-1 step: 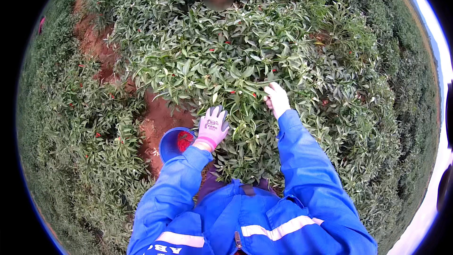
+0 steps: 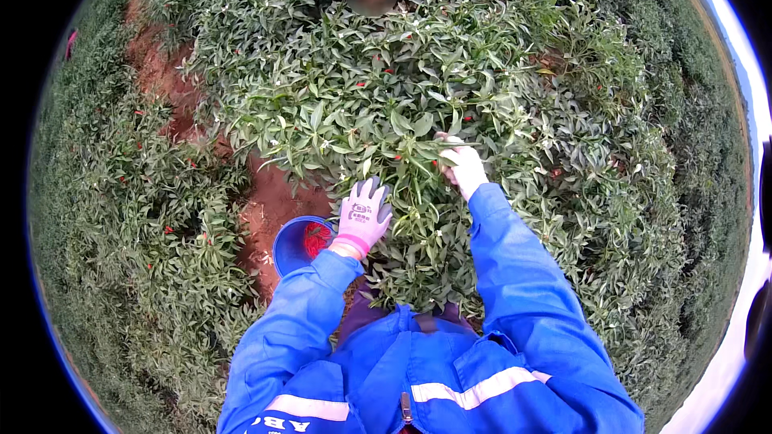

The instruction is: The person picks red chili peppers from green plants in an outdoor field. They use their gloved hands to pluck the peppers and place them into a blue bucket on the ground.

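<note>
The left grip (image 2: 364,213), in a pink-and-grey glove (image 2: 362,225), lies over the near edge of the pepper plants (image 2: 426,249), fingers slightly spread; whether it pinches anything I cannot tell. The right grip (image 2: 464,169) is among the leaves (image 2: 412,123), fingers curled, what they close on unclear. A small red pepper (image 2: 398,157) shows in the foliage between the two. Picked red peppers (image 2: 316,239) lie in the blue bucket (image 2: 287,247), just beside the left grip, at the right edge of the red soil strip (image 2: 269,193).
</note>
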{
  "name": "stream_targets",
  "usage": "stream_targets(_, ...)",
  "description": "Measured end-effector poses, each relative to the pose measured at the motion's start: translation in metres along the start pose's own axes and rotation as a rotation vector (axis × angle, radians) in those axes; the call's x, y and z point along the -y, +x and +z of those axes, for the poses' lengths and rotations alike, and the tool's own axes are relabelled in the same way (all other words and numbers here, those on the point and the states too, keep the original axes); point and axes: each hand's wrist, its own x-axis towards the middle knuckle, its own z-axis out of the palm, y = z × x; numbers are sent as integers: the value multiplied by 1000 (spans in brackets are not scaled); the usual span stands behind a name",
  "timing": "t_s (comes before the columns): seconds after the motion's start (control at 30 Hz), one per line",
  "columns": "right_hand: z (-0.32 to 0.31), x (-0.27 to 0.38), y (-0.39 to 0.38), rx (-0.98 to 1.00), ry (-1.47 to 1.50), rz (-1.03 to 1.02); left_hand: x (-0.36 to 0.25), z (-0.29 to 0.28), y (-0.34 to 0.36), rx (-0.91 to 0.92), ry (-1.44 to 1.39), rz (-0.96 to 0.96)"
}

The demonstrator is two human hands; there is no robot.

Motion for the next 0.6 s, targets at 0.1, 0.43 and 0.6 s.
stream_targets(0.1,53,-29,-3,-5,-723,-314,-32,-37,19,-168,-79,104)
stream_targets(0.43,39,-25,-54,-219,142,74,17,3,12,134,181,-124)
stream_targets(0.6,-47,-76,16,-175,-205,197,11,2,8,139,41,-161)
